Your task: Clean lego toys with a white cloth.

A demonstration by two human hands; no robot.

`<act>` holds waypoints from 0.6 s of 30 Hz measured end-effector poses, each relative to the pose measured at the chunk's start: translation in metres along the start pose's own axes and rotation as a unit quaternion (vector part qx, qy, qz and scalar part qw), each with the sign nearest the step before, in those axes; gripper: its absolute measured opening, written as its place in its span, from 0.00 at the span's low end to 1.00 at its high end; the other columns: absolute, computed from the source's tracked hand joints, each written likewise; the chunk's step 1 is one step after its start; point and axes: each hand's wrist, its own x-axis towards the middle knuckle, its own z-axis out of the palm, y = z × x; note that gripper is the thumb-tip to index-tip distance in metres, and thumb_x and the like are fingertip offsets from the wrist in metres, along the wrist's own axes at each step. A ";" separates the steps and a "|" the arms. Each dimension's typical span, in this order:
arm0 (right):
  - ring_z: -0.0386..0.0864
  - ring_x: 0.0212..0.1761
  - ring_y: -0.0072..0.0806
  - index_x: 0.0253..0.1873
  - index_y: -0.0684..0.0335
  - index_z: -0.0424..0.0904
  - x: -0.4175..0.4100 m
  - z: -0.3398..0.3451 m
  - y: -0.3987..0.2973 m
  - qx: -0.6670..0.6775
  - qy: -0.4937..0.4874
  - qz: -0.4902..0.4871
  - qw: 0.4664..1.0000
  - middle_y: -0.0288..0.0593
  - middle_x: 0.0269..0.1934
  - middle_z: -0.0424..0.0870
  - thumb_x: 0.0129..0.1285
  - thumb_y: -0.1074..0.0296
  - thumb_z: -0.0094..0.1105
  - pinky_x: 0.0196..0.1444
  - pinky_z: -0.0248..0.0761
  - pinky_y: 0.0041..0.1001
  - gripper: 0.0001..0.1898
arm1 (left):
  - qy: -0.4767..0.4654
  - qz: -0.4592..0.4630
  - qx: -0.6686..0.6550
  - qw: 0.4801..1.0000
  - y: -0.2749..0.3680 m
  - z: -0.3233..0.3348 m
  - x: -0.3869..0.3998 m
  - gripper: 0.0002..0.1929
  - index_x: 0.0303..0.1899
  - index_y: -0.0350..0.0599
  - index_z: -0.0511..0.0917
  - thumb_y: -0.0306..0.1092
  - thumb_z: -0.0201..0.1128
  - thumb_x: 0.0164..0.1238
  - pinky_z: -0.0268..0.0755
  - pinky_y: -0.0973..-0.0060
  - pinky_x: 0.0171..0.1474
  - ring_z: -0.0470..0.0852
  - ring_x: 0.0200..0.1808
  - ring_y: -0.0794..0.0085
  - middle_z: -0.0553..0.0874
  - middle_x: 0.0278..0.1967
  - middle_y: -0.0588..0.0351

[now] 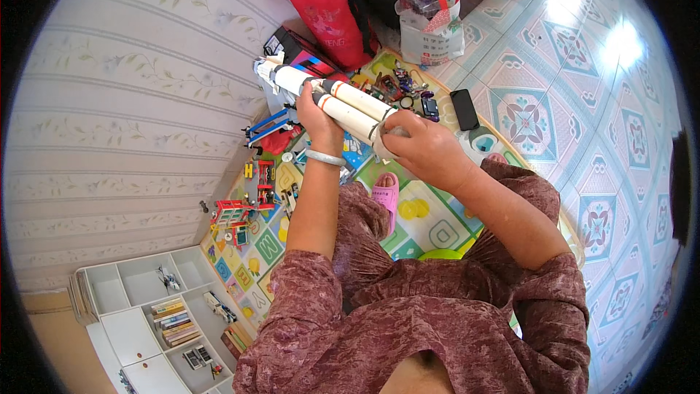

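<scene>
A white toy rocket (350,112) with black and orange bands, built of bricks, is held up aslant before me. My left hand (319,116) is closed around its middle, with a pale bangle (325,157) on the wrist. My right hand (424,145) grips the rocket's near end at the right. Between those fingers and the end shows a pale, crumpled piece (381,148), perhaps a wipe, mostly hidden. The rocket's narrow tip points to the upper left, towards the wall. Beneath lies a play mat (432,224) with letters and fruit.
Loose toy parts (391,87) and a smartphone (464,109) lie on the mat's far side. Red brick-built toys (262,183) stand by the wall on the left. Behind are a red bag (328,11) and a filled carrier bag (432,38). A white shelf unit (128,306) stands lower left.
</scene>
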 end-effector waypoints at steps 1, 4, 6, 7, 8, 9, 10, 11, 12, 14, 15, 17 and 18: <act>0.82 0.40 0.44 0.43 0.60 0.79 0.000 0.000 0.000 0.020 -0.004 0.001 1.000 0.44 0.49 0.76 0.53 0.72 0.69 0.42 0.78 0.37 0.12 | 0.000 0.001 0.000 1.000 0.000 0.001 0.000 0.09 0.43 0.43 0.74 0.39 0.54 0.76 0.78 0.67 0.45 0.84 0.39 0.67 0.82 0.38 0.55; 0.82 0.43 0.47 0.45 0.63 0.80 0.003 -0.001 -0.003 0.068 0.026 0.079 0.994 0.45 0.50 0.77 0.55 0.71 0.70 0.45 0.77 0.37 0.13 | 0.017 -0.010 -0.007 1.000 0.001 0.002 0.000 0.09 0.43 0.43 0.74 0.39 0.53 0.76 0.79 0.66 0.45 0.85 0.39 0.66 0.82 0.38 0.55; 0.81 0.44 0.47 0.46 0.65 0.80 0.004 0.000 -0.002 0.078 0.052 0.099 0.991 0.46 0.49 0.77 0.57 0.70 0.70 0.45 0.76 0.37 0.14 | 0.016 -0.008 -0.014 1.000 0.002 0.002 0.000 0.09 0.42 0.45 0.74 0.40 0.53 0.76 0.79 0.66 0.45 0.85 0.38 0.66 0.83 0.37 0.55; 0.81 0.45 0.46 0.47 0.66 0.81 0.004 0.000 0.000 0.088 0.078 0.118 0.986 0.46 0.48 0.78 0.58 0.69 0.71 0.46 0.75 0.36 0.14 | 0.016 -0.007 -0.014 1.000 0.004 0.002 0.000 0.09 0.42 0.45 0.74 0.40 0.53 0.76 0.79 0.66 0.45 0.85 0.38 0.66 0.83 0.37 0.55; 0.81 0.45 0.46 0.47 0.66 0.81 0.005 -0.001 0.001 0.089 0.077 0.118 0.986 0.46 0.48 0.78 0.58 0.69 0.71 0.46 0.75 0.36 0.14 | 0.007 -0.011 -0.019 1.000 0.006 0.001 0.000 0.10 0.42 0.45 0.75 0.40 0.53 0.76 0.79 0.66 0.45 0.85 0.38 0.66 0.83 0.36 0.55; 0.81 0.43 0.47 0.46 0.66 0.81 0.006 -0.005 0.003 0.093 0.115 0.139 0.979 0.48 0.46 0.79 0.60 0.67 0.69 0.45 0.75 0.37 0.13 | -0.003 -0.017 -0.025 1.000 0.008 0.003 0.000 0.10 0.41 0.46 0.75 0.41 0.52 0.76 0.80 0.66 0.45 0.86 0.37 0.66 0.84 0.35 0.56; 0.82 0.42 0.48 0.45 0.67 0.82 0.008 -0.009 0.005 0.097 0.153 0.160 0.970 0.50 0.45 0.80 0.61 0.64 0.68 0.44 0.75 0.39 0.13 | -0.004 -0.018 -0.025 1.000 0.008 0.005 -0.002 0.10 0.41 0.46 0.75 0.41 0.52 0.76 0.80 0.66 0.45 0.86 0.37 0.66 0.84 0.35 0.56; 0.82 0.42 0.48 0.45 0.67 0.82 0.010 -0.015 0.008 0.095 0.153 0.161 0.970 0.50 0.45 0.80 0.61 0.64 0.68 0.44 0.75 0.39 0.13 | -0.009 -0.022 -0.032 0.999 0.008 0.007 -0.003 0.10 0.41 0.46 0.75 0.41 0.52 0.76 0.80 0.67 0.45 0.86 0.37 0.66 0.84 0.34 0.56; 0.82 0.42 0.48 0.44 0.67 0.82 0.012 -0.021 0.010 0.124 0.170 0.207 0.956 0.51 0.43 0.80 0.62 0.64 0.68 0.44 0.74 0.38 0.13 | -0.014 -0.025 -0.038 0.999 0.009 0.006 -0.004 0.10 0.41 0.47 0.75 0.42 0.52 0.76 0.80 0.67 0.45 0.86 0.36 0.66 0.84 0.33 0.56; 0.81 0.41 0.48 0.41 0.68 0.82 0.016 -0.027 0.016 0.176 0.195 0.265 0.928 0.53 0.39 0.81 0.63 0.62 0.67 0.44 0.73 0.38 0.13 | -0.016 -0.026 -0.040 0.999 0.011 0.004 -0.002 0.10 0.41 0.47 0.75 0.42 0.52 0.76 0.80 0.67 0.45 0.86 0.36 0.66 0.84 0.33 0.56; 0.81 0.41 0.48 0.41 0.68 0.82 0.016 -0.027 0.018 0.176 0.195 0.265 0.928 0.53 0.39 0.81 0.63 0.62 0.67 0.44 0.73 0.38 0.13 | -0.019 -0.027 -0.041 0.999 0.011 0.003 -0.002 0.10 0.41 0.47 0.75 0.42 0.53 0.76 0.80 0.67 0.45 0.86 0.36 0.66 0.84 0.33 0.56; 0.80 0.40 0.49 0.41 0.68 0.81 0.014 -0.025 0.022 0.152 0.130 0.277 0.940 0.52 0.38 0.80 0.63 0.60 0.68 0.43 0.73 0.40 0.14 | -0.022 -0.026 -0.038 0.999 0.011 0.002 -0.003 0.10 0.41 0.46 0.75 0.42 0.53 0.76 0.80 0.67 0.45 0.86 0.36 0.66 0.84 0.34 0.56; 0.80 0.40 0.49 0.41 0.68 0.81 0.012 -0.021 0.022 0.151 0.131 0.278 0.940 0.52 0.38 0.80 0.63 0.60 0.68 0.43 0.73 0.40 0.14 | -0.025 -0.024 -0.035 0.999 0.010 0.002 -0.002 0.10 0.41 0.46 0.75 0.42 0.53 0.76 0.80 0.67 0.45 0.86 0.36 0.66 0.84 0.34 0.56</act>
